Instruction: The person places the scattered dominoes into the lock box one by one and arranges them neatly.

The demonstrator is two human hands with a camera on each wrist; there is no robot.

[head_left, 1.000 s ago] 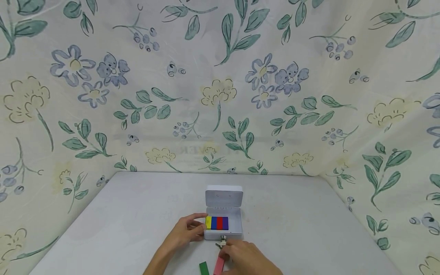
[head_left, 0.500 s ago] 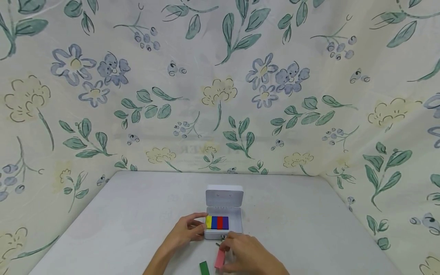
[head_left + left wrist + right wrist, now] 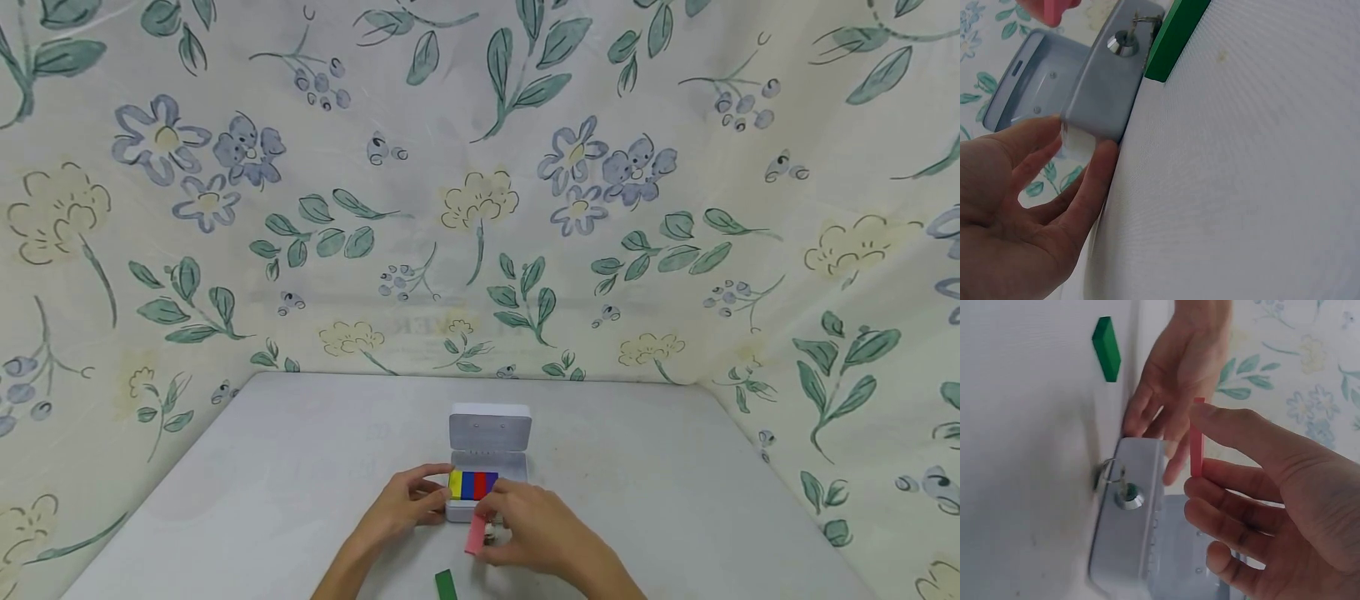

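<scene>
A small light-grey metal cash box [image 3: 458,512] stands on the table with its lid raised. In its left part lie a yellow block [image 3: 455,485], a blue block [image 3: 467,485], a red block [image 3: 480,485] and a purple block [image 3: 492,479], side by side. My left hand [image 3: 408,504] touches the left end of the box with fairly straight fingers. Between thumb and fingers, my right hand [image 3: 536,525] pinches a pink block [image 3: 1197,447], held up tilted in front of the box. A green block [image 3: 446,585] lies nearer me on the table.
Keys on a ring [image 3: 1110,472] hang from the round lock [image 3: 1130,498] on the box's front wall. The raised lid [image 3: 490,432] stands at the back of the box. A floral cloth [image 3: 480,250] hangs behind the white table [image 3: 337,433].
My right hand has lifted the pink block off the table and carried it forward to the front of the box. My left hand and the green block have stayed in place.
</scene>
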